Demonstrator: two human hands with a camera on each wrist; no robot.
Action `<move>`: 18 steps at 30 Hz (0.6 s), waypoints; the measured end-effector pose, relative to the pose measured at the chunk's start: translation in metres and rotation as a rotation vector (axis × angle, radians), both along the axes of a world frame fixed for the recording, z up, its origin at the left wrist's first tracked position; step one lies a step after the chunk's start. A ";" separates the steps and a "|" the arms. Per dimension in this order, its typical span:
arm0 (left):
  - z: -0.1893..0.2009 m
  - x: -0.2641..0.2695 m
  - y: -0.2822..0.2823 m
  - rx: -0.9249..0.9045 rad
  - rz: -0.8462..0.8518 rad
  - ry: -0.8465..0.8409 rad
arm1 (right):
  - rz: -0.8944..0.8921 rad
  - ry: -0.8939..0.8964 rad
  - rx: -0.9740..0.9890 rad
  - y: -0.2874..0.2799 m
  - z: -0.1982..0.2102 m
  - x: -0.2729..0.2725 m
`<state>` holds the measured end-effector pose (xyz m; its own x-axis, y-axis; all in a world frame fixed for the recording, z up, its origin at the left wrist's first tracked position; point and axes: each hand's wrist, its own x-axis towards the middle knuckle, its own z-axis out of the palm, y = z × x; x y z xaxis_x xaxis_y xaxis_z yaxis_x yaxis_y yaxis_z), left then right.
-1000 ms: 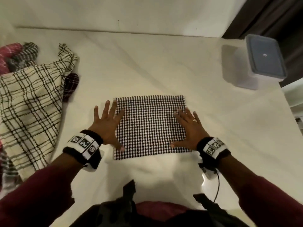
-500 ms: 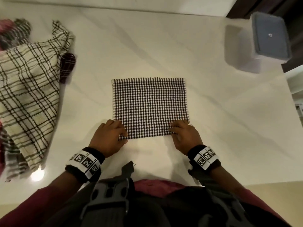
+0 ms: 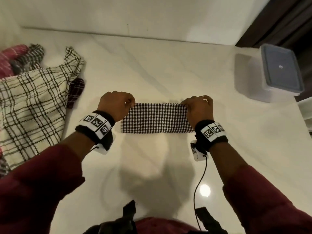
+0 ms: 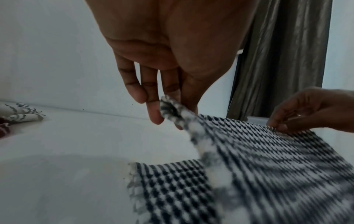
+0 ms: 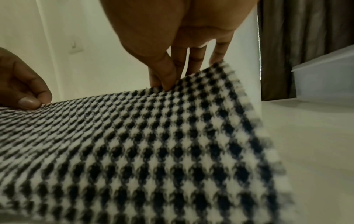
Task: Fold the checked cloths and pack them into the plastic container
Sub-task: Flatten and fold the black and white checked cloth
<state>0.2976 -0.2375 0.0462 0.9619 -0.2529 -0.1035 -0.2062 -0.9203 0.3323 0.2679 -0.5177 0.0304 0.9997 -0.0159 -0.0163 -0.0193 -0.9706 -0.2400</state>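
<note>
A black-and-white houndstooth cloth (image 3: pixel 156 118) lies in the middle of the white table (image 3: pixel 152 65), its near half lifted and carried over the far half. My left hand (image 3: pixel 130 103) pinches the cloth's left corner (image 4: pixel 172 110). My right hand (image 3: pixel 185 103) pinches the right corner (image 5: pixel 168 86). In the right wrist view the cloth (image 5: pixel 134 144) slopes up from the table to my fingertips. The plastic container (image 3: pixel 280 73), with its grey-blue lid on, stands at the table's far right corner.
A pile of other checked cloths sits at the left: a cream one with dark lines (image 3: pixel 30 107), a maroon one (image 3: pixel 76 92) and a red and grey one (image 3: pixel 16 59). A wall runs behind the table and a dark curtain (image 3: pixel 278 19) hangs at the right.
My hands went from pressing flat on the cloth to gripping its near corners, then lifted and carried that edge away from me, so the cloth now shows half its depth.
</note>
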 end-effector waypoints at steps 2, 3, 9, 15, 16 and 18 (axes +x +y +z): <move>-0.012 0.018 -0.002 0.028 0.011 0.054 | -0.007 0.060 -0.038 0.002 -0.007 0.018; -0.018 0.023 -0.002 0.030 0.021 0.066 | -0.001 0.088 -0.053 0.003 -0.013 0.024; -0.048 0.034 0.005 -0.020 0.027 0.037 | 0.013 0.164 0.038 0.008 -0.040 0.046; -0.059 0.036 0.005 0.016 -0.006 0.054 | -0.006 0.136 0.081 0.009 -0.052 0.052; -0.059 0.034 0.004 0.025 -0.005 0.039 | -0.009 0.090 0.100 0.011 -0.052 0.049; -0.058 0.025 0.002 0.017 0.010 -0.010 | 0.046 0.022 0.126 0.025 -0.052 0.037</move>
